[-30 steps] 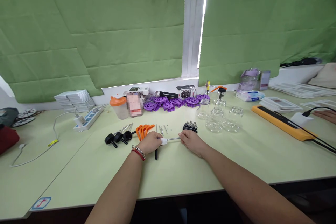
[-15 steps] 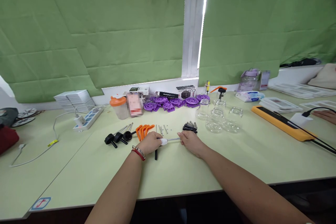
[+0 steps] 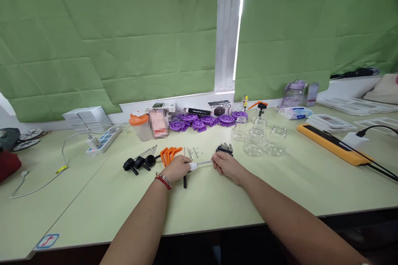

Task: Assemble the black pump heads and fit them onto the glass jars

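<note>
My left hand (image 3: 178,168) is closed round a white piece (image 3: 193,166) from which a thin metal rod (image 3: 204,162) runs to the right. At the rod's far end, my right hand (image 3: 226,166) pinches it between thumb and fingers. A black tube (image 3: 185,181) shows below my left hand; its upper part is hidden. Orange curved levers (image 3: 169,154) lie just behind my left hand, beside several metal pins (image 3: 190,154). Black parts (image 3: 224,149) and small springs (image 3: 230,147) are heaped behind my right hand. To the left lie black caps with side tubes (image 3: 139,162) and metal rods.
Glass jars (image 3: 256,132) stand at the right rear. Purple wheel-shaped parts (image 3: 199,124) line the back, near a cup with an orange lid (image 3: 143,132). A yellow-and-black power strip (image 3: 334,145) is at right, a white one (image 3: 104,140) at left, with cables.
The right hand has shifted slightly, its fingers curled a little differently at the rod's end. The rod tilts up a bit more toward the right. The left hand keeps its hold.
</note>
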A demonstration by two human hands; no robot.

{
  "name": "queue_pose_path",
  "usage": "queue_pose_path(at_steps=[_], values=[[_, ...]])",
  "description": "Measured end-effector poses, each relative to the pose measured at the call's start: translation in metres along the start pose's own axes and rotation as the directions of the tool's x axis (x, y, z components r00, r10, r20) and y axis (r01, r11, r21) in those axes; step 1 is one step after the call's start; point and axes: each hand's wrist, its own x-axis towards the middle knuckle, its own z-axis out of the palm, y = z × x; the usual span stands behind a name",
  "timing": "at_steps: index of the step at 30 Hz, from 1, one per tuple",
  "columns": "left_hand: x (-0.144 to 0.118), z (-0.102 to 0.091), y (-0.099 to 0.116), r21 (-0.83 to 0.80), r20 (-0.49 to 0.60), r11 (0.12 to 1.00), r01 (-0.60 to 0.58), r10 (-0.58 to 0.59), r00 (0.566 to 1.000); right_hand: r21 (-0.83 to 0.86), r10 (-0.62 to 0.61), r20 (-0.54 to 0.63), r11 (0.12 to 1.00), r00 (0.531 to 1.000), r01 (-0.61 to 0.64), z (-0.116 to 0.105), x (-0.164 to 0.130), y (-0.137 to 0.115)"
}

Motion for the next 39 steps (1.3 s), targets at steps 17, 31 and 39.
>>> queue_pose_path(at_steps=[17,31,39], values=[[-0.0005,0.0004,0.0013,0.01,0.0,1.0,-0.005,0.005,1.0,-0.067,-0.011,0.008,0.998,1.0,0.012,0.0003,-0.0024,-0.0024],[-0.0007,-0.0002,0.0025,-0.014,0.005,1.0,-0.001,0.001,1.0,-0.003,-0.027,0.04,1.0,0.999,0.027,-0.0039,-0.003,-0.0004],[-0.0013,-0.0002,0.0024,-0.003,0.006,1.0,-0.014,0.014,1.0,-0.037,-0.032,0.032,0.999,0.999,0.033,-0.0032,-0.0027,0.0001]])
